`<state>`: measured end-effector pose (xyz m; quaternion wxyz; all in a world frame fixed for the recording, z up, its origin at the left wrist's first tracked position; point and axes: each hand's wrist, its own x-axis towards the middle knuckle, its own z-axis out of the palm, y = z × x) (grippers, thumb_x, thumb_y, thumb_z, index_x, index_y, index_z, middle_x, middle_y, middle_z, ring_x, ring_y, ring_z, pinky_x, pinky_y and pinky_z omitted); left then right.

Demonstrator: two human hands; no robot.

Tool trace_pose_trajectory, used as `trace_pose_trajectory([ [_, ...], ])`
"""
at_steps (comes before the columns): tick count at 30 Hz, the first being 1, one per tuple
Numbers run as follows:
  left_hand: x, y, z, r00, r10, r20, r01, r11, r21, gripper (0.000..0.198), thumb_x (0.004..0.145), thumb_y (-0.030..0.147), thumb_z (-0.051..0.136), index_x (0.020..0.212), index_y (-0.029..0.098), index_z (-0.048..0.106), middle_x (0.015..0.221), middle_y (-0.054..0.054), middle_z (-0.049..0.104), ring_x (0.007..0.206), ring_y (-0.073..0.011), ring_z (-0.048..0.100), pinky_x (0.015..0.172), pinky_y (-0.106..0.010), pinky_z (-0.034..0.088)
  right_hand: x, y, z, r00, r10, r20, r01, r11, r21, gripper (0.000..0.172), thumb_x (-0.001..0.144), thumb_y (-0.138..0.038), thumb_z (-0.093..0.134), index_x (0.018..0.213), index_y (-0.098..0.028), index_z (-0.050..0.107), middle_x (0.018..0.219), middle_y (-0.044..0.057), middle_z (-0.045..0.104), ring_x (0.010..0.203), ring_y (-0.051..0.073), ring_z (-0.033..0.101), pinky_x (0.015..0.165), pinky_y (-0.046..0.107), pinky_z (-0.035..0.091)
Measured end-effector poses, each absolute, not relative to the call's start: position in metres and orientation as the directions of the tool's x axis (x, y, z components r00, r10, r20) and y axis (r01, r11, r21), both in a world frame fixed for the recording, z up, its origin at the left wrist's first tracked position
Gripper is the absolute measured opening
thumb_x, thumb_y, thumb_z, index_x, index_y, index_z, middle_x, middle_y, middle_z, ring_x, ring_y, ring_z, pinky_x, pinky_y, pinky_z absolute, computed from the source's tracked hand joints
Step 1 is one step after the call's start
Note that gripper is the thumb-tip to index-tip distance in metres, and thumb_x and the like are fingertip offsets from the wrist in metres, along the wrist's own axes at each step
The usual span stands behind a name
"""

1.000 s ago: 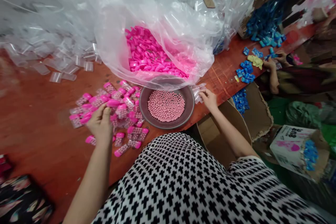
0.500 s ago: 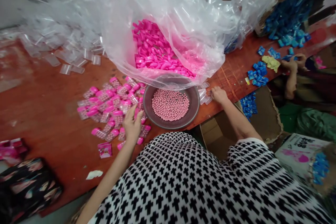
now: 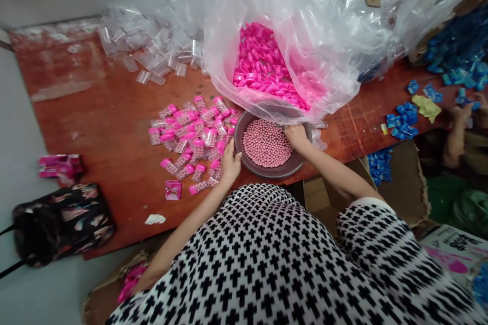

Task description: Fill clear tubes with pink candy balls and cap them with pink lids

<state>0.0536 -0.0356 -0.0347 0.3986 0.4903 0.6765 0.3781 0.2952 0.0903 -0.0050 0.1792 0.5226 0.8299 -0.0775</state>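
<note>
My right hand [image 3: 298,138] is inside the dark bowl [image 3: 277,172], its curled fingers down at the right edge of the pink beads [image 3: 267,144]. Whatever those fingers hold is hidden from view. At the bowl's left rim is my left hand [image 3: 230,163], thumb and fingers apart, with nothing visible in it. Next to it spreads a pile of small clear containers with pink caps [image 3: 198,148], filled with pink beads. A few empty clear containers [image 3: 319,138] lie just right of the bowl.
Behind the bowl, a large plastic bag [image 3: 224,68] holds loose pink caps [image 3: 263,61]. More clear containers [image 3: 152,56] lie at the back left. A patterned bag [image 3: 76,218] sits at left. Blue packets [image 3: 404,119] and another person's hands [image 3: 461,111] are at right.
My right hand has moved left from the empty clear containers into the bowl of beads. My left hand has come closer to the bowl's rim. The whole view has shifted.
</note>
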Motion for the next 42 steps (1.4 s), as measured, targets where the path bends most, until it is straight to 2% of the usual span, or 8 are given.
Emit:
trace_pose_trajectory([
  [7, 0.057, -0.036, -0.034, -0.254, 0.957, -0.139, 0.406, 0.236, 0.883, 0.056, 0.079, 0.023, 0.055, 0.133, 0.013, 0.045, 0.136, -0.015, 0.048, 0.128, -0.0274, 0.042, 0.109, -0.045, 0.031, 0.258, 0.095, -0.025, -0.556, 0.724, -0.407, 0.806, 0.59, -0.052, 0.033, 0.089, -0.009, 0.032, 0.108, -0.005, 0.06, 0.107, 0.02, 0.062, 0.102, 0.026, 0.054, 0.088, 0.038, 0.039],
  [11, 0.055, -0.036, -0.028, -0.229, 0.966, -0.122, 0.447, 0.216, 0.868, 0.053, 0.082, 0.028, 0.054, 0.132, 0.014, 0.047, 0.133, -0.015, 0.051, 0.125, -0.0273, 0.045, 0.107, -0.046, 0.033, 0.232, 0.082, -0.032, -0.648, 0.67, -0.362, 0.761, 0.585, -0.28, 0.024, 0.087, -0.016, 0.046, 0.104, -0.011, 0.063, 0.109, 0.017, 0.063, 0.107, 0.025, 0.052, 0.092, 0.038, 0.038],
  [14, 0.052, -0.035, -0.011, -0.202, 0.978, -0.061, 0.505, 0.157, 0.849, 0.048, 0.085, 0.031, 0.05, 0.13, 0.013, 0.048, 0.135, -0.015, 0.049, 0.127, -0.0258, 0.044, 0.108, -0.044, 0.033, 0.23, 0.076, -0.035, -0.61, 0.726, -0.319, 0.711, 0.323, -0.625, 0.033, 0.077, -0.017, 0.061, 0.11, -0.012, 0.061, 0.114, 0.013, 0.063, 0.106, 0.023, 0.054, 0.094, 0.037, 0.04],
  [17, 0.055, -0.028, 0.012, -0.163, 0.986, 0.016, 0.524, 0.073, 0.849, 0.044, 0.089, 0.031, 0.045, 0.129, 0.015, 0.049, 0.135, -0.012, 0.049, 0.127, -0.0219, 0.043, 0.109, -0.041, 0.032, 0.238, 0.069, -0.028, -0.579, 0.747, -0.326, 0.432, -0.059, -0.9, 0.044, 0.07, -0.022, 0.068, 0.113, -0.015, 0.06, 0.109, 0.007, 0.066, 0.099, 0.02, 0.059, 0.09, 0.035, 0.045],
  [23, 0.077, -0.001, 0.027, -0.024, 0.994, -0.108, 0.274, 0.11, 0.955, 0.038, 0.084, 0.032, 0.054, 0.119, 0.016, 0.059, 0.121, -0.01, 0.062, 0.112, -0.0228, 0.057, 0.1, -0.039, 0.042, 0.245, 0.053, 0.007, -0.581, 0.749, -0.319, 0.015, -0.382, -0.924, 0.041, 0.065, -0.033, 0.073, 0.103, -0.02, 0.063, 0.098, 0.002, 0.068, 0.088, 0.016, 0.063, 0.083, 0.032, 0.051],
  [30, 0.081, 0.012, 0.021, 0.011, 0.961, -0.276, -0.049, 0.277, 0.96, 0.041, 0.073, 0.037, 0.065, 0.108, 0.014, 0.066, 0.104, -0.009, 0.07, 0.093, -0.0239, 0.065, 0.086, -0.038, 0.05, 0.259, 0.064, 0.049, -0.541, 0.833, -0.114, 0.218, 0.008, -0.976, 0.047, 0.072, -0.037, 0.07, 0.114, -0.021, 0.056, 0.102, 0.005, 0.065, 0.084, 0.016, 0.064, 0.079, 0.032, 0.052],
  [35, 0.075, 0.019, 0.024, 0.164, 0.931, -0.325, -0.144, 0.348, 0.926, 0.047, 0.068, 0.041, 0.07, 0.108, 0.015, 0.068, 0.102, -0.007, 0.071, 0.091, -0.0246, 0.066, 0.087, -0.04, 0.05, 0.269, 0.081, 0.074, -0.746, 0.666, 0.012, 0.373, 0.432, -0.821, 0.034, 0.085, -0.038, 0.055, 0.114, -0.021, 0.058, 0.11, 0.009, 0.064, 0.104, 0.02, 0.058, 0.093, 0.038, 0.044],
  [42, 0.073, 0.029, 0.027, 0.204, 0.924, -0.323, -0.085, 0.346, 0.935, 0.044, 0.066, 0.041, 0.072, 0.102, 0.016, 0.07, 0.103, -0.008, 0.07, 0.092, -0.0253, 0.066, 0.091, -0.042, 0.049, 0.27, 0.081, 0.067, -0.777, 0.627, 0.054, 0.359, 0.512, -0.78, 0.025, 0.089, -0.037, 0.05, 0.099, -0.018, 0.063, 0.094, 0.009, 0.068, 0.09, 0.017, 0.062, 0.081, 0.03, 0.048],
])
